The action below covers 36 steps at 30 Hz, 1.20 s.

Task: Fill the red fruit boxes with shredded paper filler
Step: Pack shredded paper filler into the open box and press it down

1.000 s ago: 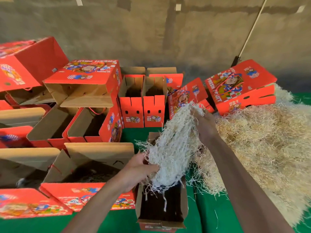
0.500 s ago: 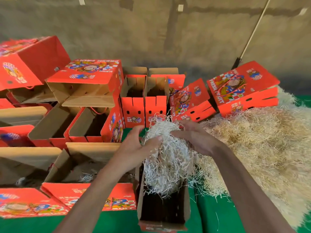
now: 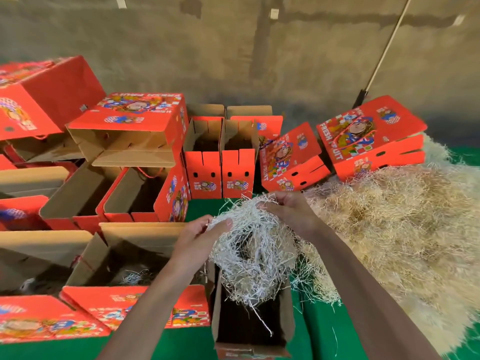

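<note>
A rough, stained concrete wall (image 3: 233, 48) fills the top of the view, with a thin pale pole (image 3: 387, 48) leaning against it at the right. Below it lies a green surface (image 3: 181, 344). On its right side spreads a broad, fluffy heap of straw-coloured shredded paper (image 3: 389, 229), tangled and wiry in texture. The left side is crowded with red fruit boxes (image 3: 135, 120) of glossy printed cardboard with plain brown insides; some stand upright with flaps open, others lie tipped on their sides. Two narrow upright boxes (image 3: 220, 175) stand side by side at the middle, each with small oval slots in its front. At the bottom centre stands one tall, narrow open box (image 3: 288, 315), its interior dark.

Directly over that box's mouth hangs a loose clump of whitish paper filler (image 3: 249, 255), crinkled strands trailing down into the opening. The left hand (image 3: 200, 237) grasps the clump's left edge, thumb pressed over the strands. The right hand (image 3: 288, 211) grips its top, fingers curled into the shreds.
</note>
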### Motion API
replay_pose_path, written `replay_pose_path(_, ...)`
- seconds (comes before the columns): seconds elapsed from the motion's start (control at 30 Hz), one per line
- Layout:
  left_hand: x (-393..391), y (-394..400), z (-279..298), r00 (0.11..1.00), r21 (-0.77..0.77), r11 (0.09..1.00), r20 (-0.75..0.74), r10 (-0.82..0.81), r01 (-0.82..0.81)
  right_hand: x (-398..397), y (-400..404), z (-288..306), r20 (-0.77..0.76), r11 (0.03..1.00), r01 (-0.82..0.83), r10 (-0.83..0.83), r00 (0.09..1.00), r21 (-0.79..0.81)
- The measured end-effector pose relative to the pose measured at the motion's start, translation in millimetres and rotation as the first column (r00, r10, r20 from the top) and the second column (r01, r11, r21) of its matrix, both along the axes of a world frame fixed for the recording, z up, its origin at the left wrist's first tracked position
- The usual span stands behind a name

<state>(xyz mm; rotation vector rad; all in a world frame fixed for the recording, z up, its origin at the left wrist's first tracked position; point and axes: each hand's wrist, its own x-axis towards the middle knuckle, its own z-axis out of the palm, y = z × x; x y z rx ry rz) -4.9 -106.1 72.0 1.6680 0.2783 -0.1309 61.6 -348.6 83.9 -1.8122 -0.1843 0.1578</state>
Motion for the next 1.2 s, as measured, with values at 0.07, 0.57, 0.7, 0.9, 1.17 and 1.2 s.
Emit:
replay_pose_path(0.07,-0.7,1.0,-1.2,0.999,-0.054,0.998,-0.017,0.03,-0.031,0.3,5.3,-3.3,-0.006,0.999,0.033,-0.033,0.999,0.014)
replay_pose_path(0.57,-1.6,-25.6,0.1,0.937,-0.383,0.899,-0.181,-0.299,0.213,-33.1,41.2,-38.1,-0.393,0.99,0.048,0.008,0.92,0.131)
replay_pose_path(0.7,-0.6,-45.5,-9.9,0.968,0.038,0.973,-0.123,-0.22,0.226,-39.7,41.5,-44.0,-0.135,0.975,0.207,-0.216,0.967,-0.076)
replay_pose_path(0.9,-31.0,-38.9,-32.8,0.891,0.577,0.721,-0.025,-0.454,0.384,-28.7,3.3,-62.2,0.318,0.666,0.19,0.075,0.945,-0.721)
replay_pose_path(1.17,-36.5,-40.5,-33.9,0.845,0.779,0.617,0.252,-0.471,0.112,4.5,14.4,-68.3,0.301,0.253,0.26,0.137,0.944,-0.932)
replay_pose_path(1.2,-36.9,-38.0,-35.3,0.86,0.784,0.613,0.242,-0.449,0.099,8.2,15.9,-67.3,0.315,0.231,0.278,0.141,0.939,-0.932)
